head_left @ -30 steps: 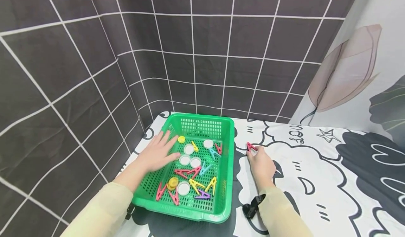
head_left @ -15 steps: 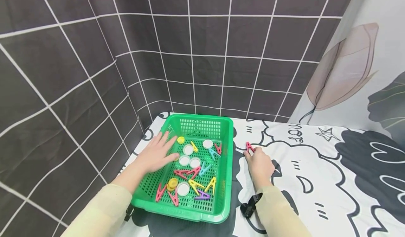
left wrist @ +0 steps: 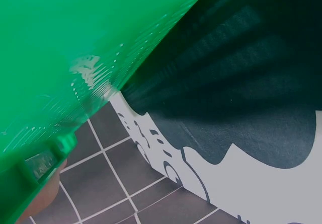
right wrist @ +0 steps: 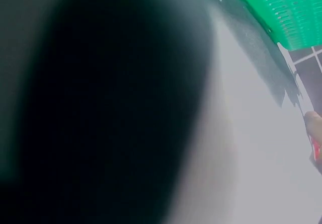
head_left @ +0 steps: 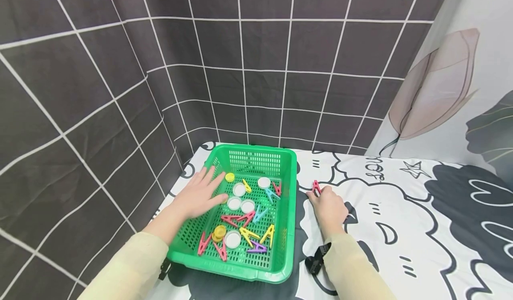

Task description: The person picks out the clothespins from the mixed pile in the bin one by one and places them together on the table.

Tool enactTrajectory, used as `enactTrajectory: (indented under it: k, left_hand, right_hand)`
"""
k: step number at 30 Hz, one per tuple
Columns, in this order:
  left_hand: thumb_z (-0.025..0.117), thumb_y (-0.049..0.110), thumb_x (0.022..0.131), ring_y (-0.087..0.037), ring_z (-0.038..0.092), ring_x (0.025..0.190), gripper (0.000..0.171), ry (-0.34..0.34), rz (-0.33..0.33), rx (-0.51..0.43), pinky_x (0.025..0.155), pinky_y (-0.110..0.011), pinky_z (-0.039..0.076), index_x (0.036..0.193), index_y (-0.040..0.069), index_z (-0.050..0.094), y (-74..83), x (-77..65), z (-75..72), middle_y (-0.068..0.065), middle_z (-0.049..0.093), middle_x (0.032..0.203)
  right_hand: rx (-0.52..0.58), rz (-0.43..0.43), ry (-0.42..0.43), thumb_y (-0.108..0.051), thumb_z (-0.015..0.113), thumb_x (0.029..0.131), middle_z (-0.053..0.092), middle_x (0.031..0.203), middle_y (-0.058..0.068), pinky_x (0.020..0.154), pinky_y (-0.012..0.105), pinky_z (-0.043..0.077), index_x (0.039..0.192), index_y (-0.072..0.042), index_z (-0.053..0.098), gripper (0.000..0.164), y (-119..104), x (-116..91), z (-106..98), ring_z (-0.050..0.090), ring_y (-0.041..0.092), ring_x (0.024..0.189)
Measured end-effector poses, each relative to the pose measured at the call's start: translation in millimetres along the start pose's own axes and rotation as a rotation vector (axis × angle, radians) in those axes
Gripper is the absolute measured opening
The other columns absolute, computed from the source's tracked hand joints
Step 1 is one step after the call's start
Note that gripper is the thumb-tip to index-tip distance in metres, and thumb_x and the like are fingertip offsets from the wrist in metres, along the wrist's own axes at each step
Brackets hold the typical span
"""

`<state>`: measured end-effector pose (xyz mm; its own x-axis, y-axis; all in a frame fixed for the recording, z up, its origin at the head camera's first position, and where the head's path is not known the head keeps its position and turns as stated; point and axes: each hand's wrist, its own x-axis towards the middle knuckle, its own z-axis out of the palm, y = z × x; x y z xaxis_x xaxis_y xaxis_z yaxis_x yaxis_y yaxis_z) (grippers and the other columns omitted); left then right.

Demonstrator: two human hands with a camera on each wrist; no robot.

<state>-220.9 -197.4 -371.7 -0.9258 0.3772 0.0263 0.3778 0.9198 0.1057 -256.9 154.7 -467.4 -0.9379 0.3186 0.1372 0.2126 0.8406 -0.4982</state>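
My right hand point(head_left: 330, 208) pinches a red clothespin point(head_left: 316, 187) between thumb and fingers, low over the patterned cloth to the right of the basket. At the edge of the right wrist view, part of the red clothespin point(right wrist: 316, 149) shows beside a fingertip. With fingers spread and straight, my left hand point(head_left: 198, 195) lies over the left side of the green plastic basket point(head_left: 289, 211). In the left wrist view the basket's outer wall point(left wrist: 90, 43) covers most of that hand. Inside are red clothespins point(head_left: 203, 243), yellow, blue and purple ones, and several white caps point(head_left: 232, 239).
Yellow caps point(head_left: 219, 231) also lie in the basket, one pair seemingly stacked. A black-and-white cartoon cloth point(head_left: 401, 229) covers the table. Dark gridded fabric point(head_left: 264, 91) hangs behind and at the left, and a leaf-print curtain point(head_left: 441, 86) hangs at the right.
The red clothespin has turned in my right hand, from slanting sideways to pointing more away from me. My right fingers have shifted slightly; the left hand stays where it was.
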Motion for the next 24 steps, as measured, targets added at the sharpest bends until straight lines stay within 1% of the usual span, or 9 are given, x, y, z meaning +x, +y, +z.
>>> enactTrajectory:
  k: [7, 10, 16, 20, 24]
  left_hand:
    - [0.028, 0.065, 0.093, -0.040, 0.004, 0.140, 0.078, 0.016, 0.006, -0.001, 0.112, -0.052, 0.005, 0.150, 0.014, 0.022, 0.4, 0.0, -0.6, -0.021, 0.012, 0.153]
    - [0.027, 0.067, 0.092, -0.039, 0.002, 0.140, 0.078, 0.008, -0.004, -0.005, 0.112, -0.051, 0.005, 0.150, 0.015, 0.021, 0.2, -0.4, 0.5, -0.020, 0.011, 0.154]
    - [0.027, 0.067, 0.092, -0.039, 0.002, 0.140, 0.079, 0.003, -0.008, -0.014, 0.112, -0.051, 0.005, 0.150, 0.015, 0.022, 0.0, -1.8, 2.1, -0.019, 0.010, 0.154]
    - [0.027, 0.067, 0.092, -0.038, 0.002, 0.141, 0.079, 0.002, -0.005, -0.011, 0.112, -0.051, 0.004, 0.151, 0.015, 0.021, 0.2, -1.3, 1.9, -0.019, 0.010, 0.154]
    - [0.030, 0.064, 0.093, -0.039, 0.002, 0.141, 0.076, 0.003, -0.005, -0.011, 0.112, -0.051, 0.005, 0.150, 0.015, 0.021, 0.1, -0.3, 1.8, -0.019, 0.011, 0.154]
  right_hand:
    - [0.003, 0.005, -0.007, -0.050, 0.067, 0.082, 0.057, 0.065, 0.016, 0.043, 0.045, 0.037, 0.078, -0.004, 0.052, 0.048, 0.7, 2.5, -0.4, 0.058, 0.037, 0.064]
    - [0.008, 0.002, -0.007, -0.050, 0.067, 0.082, 0.058, 0.066, 0.017, 0.044, 0.046, 0.037, 0.079, -0.004, 0.052, 0.048, 0.5, 2.1, 0.2, 0.059, 0.038, 0.065]
    - [0.012, 0.003, -0.012, -0.049, 0.066, 0.082, 0.059, 0.069, 0.017, 0.044, 0.046, 0.038, 0.082, -0.003, 0.055, 0.047, 1.0, 0.8, 1.7, 0.059, 0.038, 0.067]
    - [0.012, 0.001, -0.002, -0.048, 0.067, 0.082, 0.060, 0.071, 0.017, 0.045, 0.046, 0.039, 0.086, -0.002, 0.057, 0.047, 0.8, -0.1, 0.7, 0.059, 0.038, 0.068]
    - [0.011, 0.001, 0.009, -0.046, 0.067, 0.083, 0.062, 0.073, 0.017, 0.046, 0.046, 0.040, 0.089, -0.002, 0.059, 0.045, 0.7, -1.1, 0.0, 0.060, 0.037, 0.070]
